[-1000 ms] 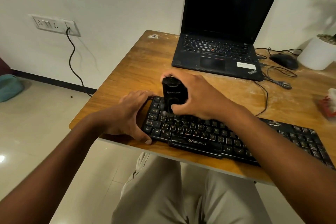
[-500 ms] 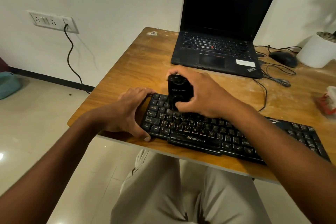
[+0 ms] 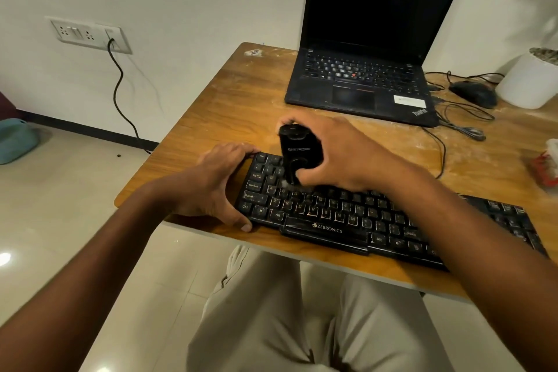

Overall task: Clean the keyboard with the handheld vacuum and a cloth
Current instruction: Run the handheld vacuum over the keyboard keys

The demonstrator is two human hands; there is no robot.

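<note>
A dusty black keyboard (image 3: 347,214) lies along the near edge of the wooden table (image 3: 229,106). My right hand (image 3: 338,154) grips a small black handheld vacuum (image 3: 294,151), held upright with its lower end on the keys of the keyboard's left part. My left hand (image 3: 217,181) grips the keyboard's left end, thumb at the front corner and fingers curled over the back corner. A white and red cloth-like bundle (image 3: 548,163) lies at the table's right edge, half out of view.
An open black laptop (image 3: 359,81) with a dark screen stands behind the keyboard. A black mouse (image 3: 474,93), loose cables (image 3: 462,127) and a white plant pot (image 3: 534,81) are at the back right. A cable hangs from a wall socket (image 3: 90,35) on the left.
The vacuum and my right hand have moved slightly right and back along the upper-left keys. My left hand stays on the keyboard's left end.
</note>
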